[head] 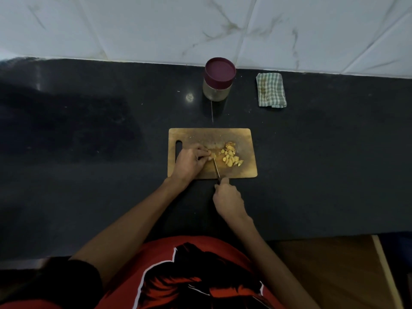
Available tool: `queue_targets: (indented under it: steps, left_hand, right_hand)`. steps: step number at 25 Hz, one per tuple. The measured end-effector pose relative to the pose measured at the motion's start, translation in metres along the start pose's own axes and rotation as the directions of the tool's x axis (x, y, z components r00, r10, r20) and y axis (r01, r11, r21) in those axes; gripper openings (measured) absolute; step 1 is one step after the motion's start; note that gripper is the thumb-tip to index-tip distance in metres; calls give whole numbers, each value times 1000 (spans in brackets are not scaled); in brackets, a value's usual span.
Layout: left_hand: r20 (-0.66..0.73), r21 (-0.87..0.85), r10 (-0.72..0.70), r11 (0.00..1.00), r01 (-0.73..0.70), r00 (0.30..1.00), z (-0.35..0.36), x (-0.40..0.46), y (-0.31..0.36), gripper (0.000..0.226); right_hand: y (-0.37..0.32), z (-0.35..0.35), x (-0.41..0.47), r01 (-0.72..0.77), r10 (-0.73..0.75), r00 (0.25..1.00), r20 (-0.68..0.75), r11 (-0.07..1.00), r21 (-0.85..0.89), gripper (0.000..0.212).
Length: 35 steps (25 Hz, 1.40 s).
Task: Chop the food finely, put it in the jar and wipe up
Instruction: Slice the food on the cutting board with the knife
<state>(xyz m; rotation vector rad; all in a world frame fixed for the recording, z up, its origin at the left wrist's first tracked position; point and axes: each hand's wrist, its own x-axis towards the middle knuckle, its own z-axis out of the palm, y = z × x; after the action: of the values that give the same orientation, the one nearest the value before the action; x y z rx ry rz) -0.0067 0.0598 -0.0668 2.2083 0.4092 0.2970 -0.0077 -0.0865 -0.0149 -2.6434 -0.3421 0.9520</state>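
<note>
A wooden chopping board [245,139] lies on the dark counter. On it is a pile of pale yellow cut pieces [230,157]. My left hand [190,162] pinches a small piece of the same food against the board, just left of the pile. My right hand [228,199] grips the handle of a knife [216,167] at the board's near edge, with the thin blade standing right beside my left fingertips. A glass jar [217,90] with a maroon lid on stands behind the board. A folded green checked cloth [270,90] lies to the right of the jar.
The black stone counter [89,152] runs the full width of the view. A white marbled tile wall [200,25] rises behind it. A small round speck [189,97] sits left of the jar. Wooden flooring [334,275] shows at the lower right.
</note>
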Motion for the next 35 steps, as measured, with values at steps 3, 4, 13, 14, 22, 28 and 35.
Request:
queue_targets:
  steps: [3, 4, 13, 14, 22, 28, 35]
  left_hand:
    - [17, -2, -12, 1000, 12, 1000, -2, -1, 0, 17]
    - [13, 0, -12, 1000, 12, 1000, -2, -2, 1, 18]
    - [-3, -5, -8, 1000, 8, 1000, -2, -4, 2, 20]
    - [-2, -6, -10, 1000, 10, 1000, -3, -4, 2, 20]
    - [-5, -8, 4, 1000, -4, 1000, -2, -4, 2, 20]
    - [-3, -4, 0, 1000, 0, 1000, 0, -4, -1, 18]
    - [3, 11, 33, 999, -33, 999, 1, -3, -4, 18]
  right_hand:
    - [8, -4, 1, 5, -4, 1000, -13, 1000, 15, 28]
    - [7, -6, 2, 3, -1, 999, -36, 1000, 28, 28]
    - [-3, -16, 5, 43, -36, 996, -85, 996, 74, 27]
    - [-6, -15, 6, 49, -43, 996, -79, 997, 65, 28]
    - [-13, -15, 8, 44, -44, 996, -71, 999, 3, 29]
    - [-20, -15, 13, -4, 3, 999, -41, 1000, -26, 28]
    - [-30, -23, 31, -11, 11, 1000, -12, 999, -37, 29]
